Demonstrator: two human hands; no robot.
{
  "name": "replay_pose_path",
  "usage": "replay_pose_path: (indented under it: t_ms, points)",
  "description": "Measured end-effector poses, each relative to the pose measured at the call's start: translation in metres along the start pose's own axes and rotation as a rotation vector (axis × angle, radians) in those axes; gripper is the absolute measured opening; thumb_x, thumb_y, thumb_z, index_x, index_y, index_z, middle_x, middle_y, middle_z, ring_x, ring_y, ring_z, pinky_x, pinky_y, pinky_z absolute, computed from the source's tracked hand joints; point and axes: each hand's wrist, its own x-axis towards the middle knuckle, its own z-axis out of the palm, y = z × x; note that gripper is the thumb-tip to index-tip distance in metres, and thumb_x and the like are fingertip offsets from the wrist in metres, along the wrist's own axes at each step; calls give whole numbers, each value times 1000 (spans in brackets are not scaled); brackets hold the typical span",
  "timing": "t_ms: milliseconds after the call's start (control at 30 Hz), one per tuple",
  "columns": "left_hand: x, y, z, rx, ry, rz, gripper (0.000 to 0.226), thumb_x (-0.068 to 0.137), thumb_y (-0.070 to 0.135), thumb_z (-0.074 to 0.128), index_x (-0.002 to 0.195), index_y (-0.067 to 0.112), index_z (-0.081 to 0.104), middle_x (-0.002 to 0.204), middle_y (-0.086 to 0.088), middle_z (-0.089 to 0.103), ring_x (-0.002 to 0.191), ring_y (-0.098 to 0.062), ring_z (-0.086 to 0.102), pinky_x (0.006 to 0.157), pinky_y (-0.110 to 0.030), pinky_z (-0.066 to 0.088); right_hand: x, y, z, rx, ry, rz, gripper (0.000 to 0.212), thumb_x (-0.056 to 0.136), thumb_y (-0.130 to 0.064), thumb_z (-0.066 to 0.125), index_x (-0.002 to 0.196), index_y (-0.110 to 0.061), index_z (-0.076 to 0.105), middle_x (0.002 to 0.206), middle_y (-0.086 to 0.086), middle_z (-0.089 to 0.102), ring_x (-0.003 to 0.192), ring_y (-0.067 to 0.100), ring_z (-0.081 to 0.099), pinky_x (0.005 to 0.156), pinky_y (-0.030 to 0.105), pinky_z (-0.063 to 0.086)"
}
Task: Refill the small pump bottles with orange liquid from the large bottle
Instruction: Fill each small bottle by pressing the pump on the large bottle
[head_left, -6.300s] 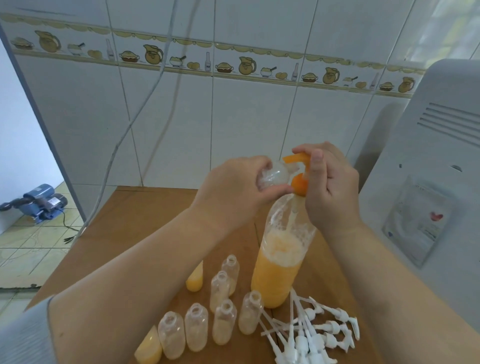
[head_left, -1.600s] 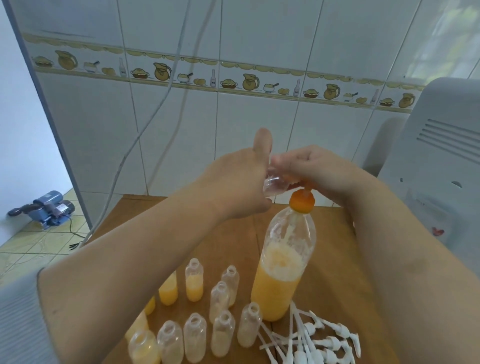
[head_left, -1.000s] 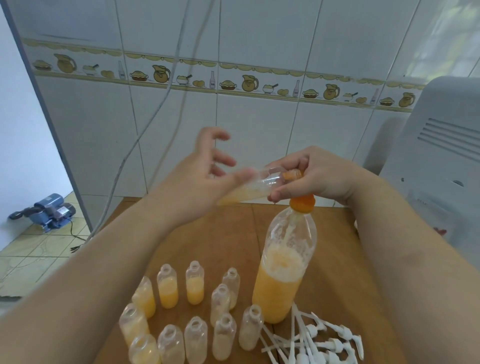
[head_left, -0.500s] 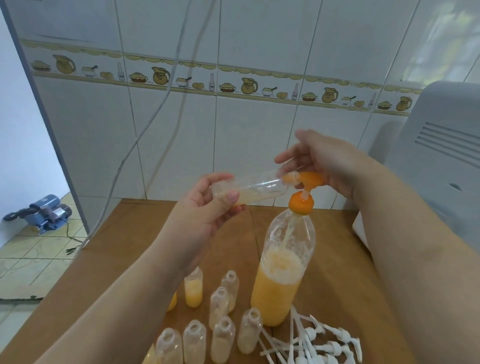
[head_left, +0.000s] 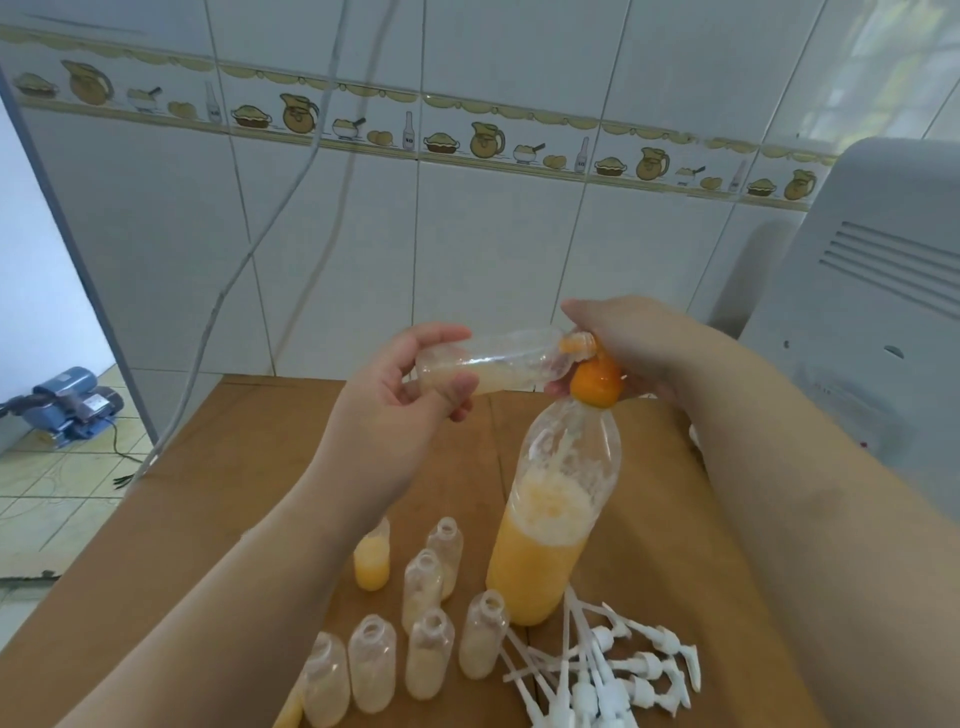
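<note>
We are gripping a small bottle (head_left: 488, 361) in our left hand (head_left: 400, 400), our right hand (head_left: 631, 345) pressing the large bottle (head_left: 550, 525)'s orange pump (head_left: 595, 382); empty bottles (head_left: 415, 660) and loose pumps (head_left: 602, 675) are crowding the table (head_left: 234, 467).

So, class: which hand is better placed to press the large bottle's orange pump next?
Right. The right hand already sits on the orange pump; the left hand holds the small bottle at its spout.

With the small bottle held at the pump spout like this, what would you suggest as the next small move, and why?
Probably press the orange pump head again with the right hand. The left hand holds the small bottle sideways, its mouth at the spout, and only a shallow layer of liquid lies inside.
</note>
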Motion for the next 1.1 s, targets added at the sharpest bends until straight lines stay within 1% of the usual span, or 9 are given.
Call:
replay_pose_path:
  t_ms: [100, 267, 400, 467, 600, 733, 833, 967, 1100]
  points:
    - [3, 10, -2, -20, -4, 29, 33, 74, 30, 61, 107, 30, 61, 90, 0, 67, 73, -7, 65, 71, -17, 54, -1, -8, -6, -31, -1, -53, 50, 99, -47, 30, 106, -10, 63, 79, 5, 74, 85, 23, 69, 81, 37, 54]
    - [2, 6, -5, 8, 23, 7, 34, 73, 28, 62, 106, 30, 62, 91, -2, 68, 73, -10, 66, 73, -20, 55, 2, -3, 6, -16, 46, -69, 56, 101, -41, 27, 81, -13, 70, 68, 2, 73, 84, 24, 68, 81, 34, 51]
    - [-2, 1, -3, 39, 11, -18, 32, 78, 24, 64, 109, 28, 62, 93, 0, 68, 73, -10, 66, 76, -23, 56, 2, 3, 10, -54, 56, -9, 52, 100, -42, 29, 104, -7, 67, 72, 3, 73, 71, 16, 64, 73, 31, 51]
    - [0, 5, -3, 50, 5, -1, 29, 81, 20, 64, 108, 31, 60, 96, 3, 67, 75, -8, 66, 76, -22, 56, 3, 1, 6, -89, 61, -14, 52, 99, -48, 28, 117, -11, 59, 79, 5, 72, 76, 17, 63, 71, 33, 52]
    - [2, 14, -7, 33, 21, 11, 28, 83, 18, 65, 105, 34, 60, 97, 4, 68, 79, -9, 68, 79, -25, 56, 1, -6, 1, -9, 42, -59, 54, 99, -51, 26, 113, -10, 60, 77, 4, 74, 83, 26, 69, 85, 42, 53]
    - [1, 10, -5, 28, 11, -25, 28, 84, 13, 64, 105, 33, 62, 99, 4, 67, 78, -10, 69, 78, -25, 57, -1, 0, 7, 77, 56, -37, 50, 101, -41, 30, 94, -5, 64, 67, 6, 73, 67, 20, 71, 71, 29, 57]
    - [-1, 8, -3, 37, 8, -52, 28, 86, 13, 63, 104, 34, 61, 96, 7, 66, 74, -7, 69, 77, -25, 57, -5, 3, 9, 60, 69, -15, 49, 101, -40, 32, 91, -5, 65, 58, 1, 70, 49, 11, 67, 48, 16, 54]
    - [-2, 14, -4, 24, -9, -34, 28, 85, 16, 64, 104, 37, 62, 95, 8, 68, 75, -7, 69, 79, -26, 57, -8, -2, 0, 16, 38, -38, 52, 101, -43, 29, 105, -6, 65, 79, 7, 74, 81, 22, 70, 81, 36, 54]
    - [-5, 15, -3, 33, -15, 24, 30, 85, 14, 63, 106, 35, 62, 96, 7, 65, 72, -5, 67, 75, -20, 56, -8, -5, -1, -63, 60, -32, 51, 100, -47, 27, 110, -11, 61, 80, 5, 73, 87, 22, 65, 78, 35, 52]
